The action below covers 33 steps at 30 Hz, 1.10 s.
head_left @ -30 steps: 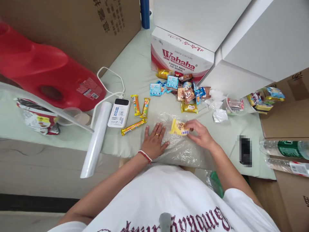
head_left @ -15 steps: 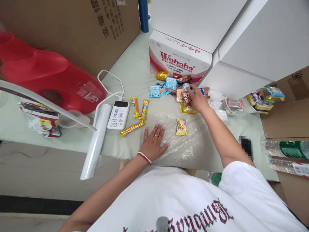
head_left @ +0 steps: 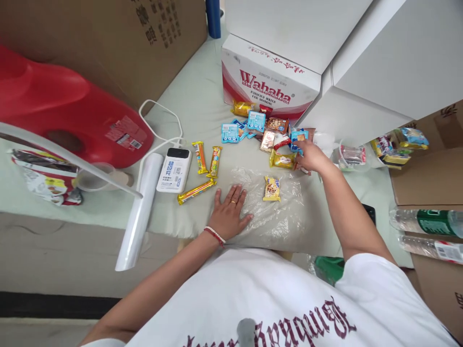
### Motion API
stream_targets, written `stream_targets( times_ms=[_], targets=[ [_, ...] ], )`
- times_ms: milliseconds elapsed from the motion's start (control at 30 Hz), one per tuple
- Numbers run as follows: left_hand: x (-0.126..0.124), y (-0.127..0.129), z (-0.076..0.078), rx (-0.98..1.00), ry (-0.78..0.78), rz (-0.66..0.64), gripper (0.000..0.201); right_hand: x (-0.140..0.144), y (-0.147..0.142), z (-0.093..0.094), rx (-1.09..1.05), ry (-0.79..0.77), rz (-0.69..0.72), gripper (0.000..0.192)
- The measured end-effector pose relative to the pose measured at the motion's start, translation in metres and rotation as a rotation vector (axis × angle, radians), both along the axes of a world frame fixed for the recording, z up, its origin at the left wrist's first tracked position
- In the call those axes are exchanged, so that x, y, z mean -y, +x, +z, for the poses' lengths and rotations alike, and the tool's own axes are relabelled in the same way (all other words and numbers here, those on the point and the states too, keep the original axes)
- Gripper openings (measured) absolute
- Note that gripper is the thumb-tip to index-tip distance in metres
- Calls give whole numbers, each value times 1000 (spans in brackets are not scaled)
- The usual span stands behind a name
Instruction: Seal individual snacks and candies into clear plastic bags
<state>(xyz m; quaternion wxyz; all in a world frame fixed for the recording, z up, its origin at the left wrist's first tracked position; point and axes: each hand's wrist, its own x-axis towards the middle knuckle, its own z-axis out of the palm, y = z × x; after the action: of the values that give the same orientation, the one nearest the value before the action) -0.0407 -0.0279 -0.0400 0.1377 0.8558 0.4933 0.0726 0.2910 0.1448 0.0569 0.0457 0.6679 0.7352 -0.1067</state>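
My left hand (head_left: 229,212) lies flat, fingers spread, on the left edge of a clear plastic bag (head_left: 285,217) spread on the pale green table. A small yellow cookie packet (head_left: 271,188) lies on the bag, just right of that hand. My right hand (head_left: 310,156) is stretched out at the right side of a pile of small snack packets (head_left: 269,137). Its fingers curl over a brown snack packet (head_left: 298,167), of which only an edge shows under the palm. A yellow packet (head_left: 282,160) lies just left of it.
A Wahaha carton (head_left: 269,77) stands behind the pile, white boxes to its right. Left of the bag lie three snack bars (head_left: 206,161), a power bank (head_left: 174,169) with its cable, a film roll (head_left: 139,212) and a red jug (head_left: 72,111). Water bottles (head_left: 427,222) lie far right.
My right hand let go of the yellow packet on the bag, reached to the snack pile and has drawn back to the right with a brown packet. My left hand stayed put.
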Motion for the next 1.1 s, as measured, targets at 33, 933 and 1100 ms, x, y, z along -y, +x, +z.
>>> stream_targets(
  times_ms=[33,933,1100],
  targets=[
    [0,0,1,0,-2,0,78,-7,-12,-1,-2,25,-49,50],
    [0,-2,4,34,-50,11,79,-100,-72,-22,90,241,-63,51],
    [-1,-1,2,43,-47,15,79,-6,-61,15,-130,193,-6,56]
  ],
)
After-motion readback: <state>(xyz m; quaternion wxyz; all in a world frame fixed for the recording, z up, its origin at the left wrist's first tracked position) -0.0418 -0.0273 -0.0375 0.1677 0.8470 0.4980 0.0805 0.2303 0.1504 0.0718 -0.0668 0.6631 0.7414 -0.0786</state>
